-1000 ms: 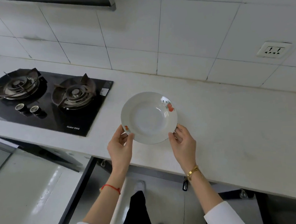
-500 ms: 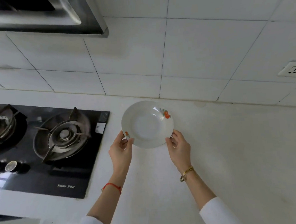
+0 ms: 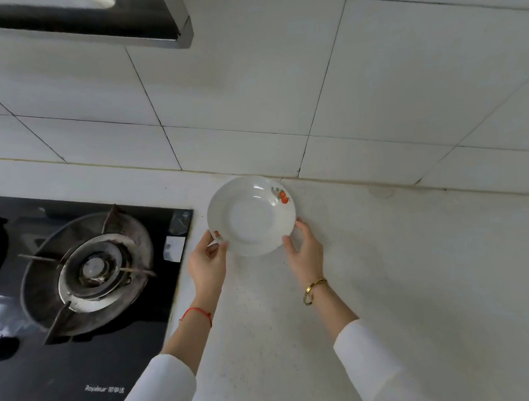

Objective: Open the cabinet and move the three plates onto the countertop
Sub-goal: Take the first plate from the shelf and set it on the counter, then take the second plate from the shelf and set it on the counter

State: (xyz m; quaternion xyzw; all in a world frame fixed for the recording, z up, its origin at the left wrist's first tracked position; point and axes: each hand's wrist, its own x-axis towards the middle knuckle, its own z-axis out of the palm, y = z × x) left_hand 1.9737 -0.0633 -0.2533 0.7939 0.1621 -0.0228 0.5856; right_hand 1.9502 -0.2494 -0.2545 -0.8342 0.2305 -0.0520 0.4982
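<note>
Head view: both hands (image 3: 206, 264) (image 3: 305, 253) hold plate (image 3: 251, 215); stove (image 3: 86, 291) left; wall (image 3: 281, 90) behind

head view, close, looking forward-down over countertop (image 3: 385, 270) toward tiled wall (image 3: 280, 75).

Both forearms enter from the lower frame in white sleeves (image 3: 163, 389) pushed back from the wrists. The left hand (image 3: 207, 266) has a thin red cord bracelet (image 3: 199, 312); the right hand (image 3: 305, 256) has a gold bangle (image 3: 313, 290).
</note>
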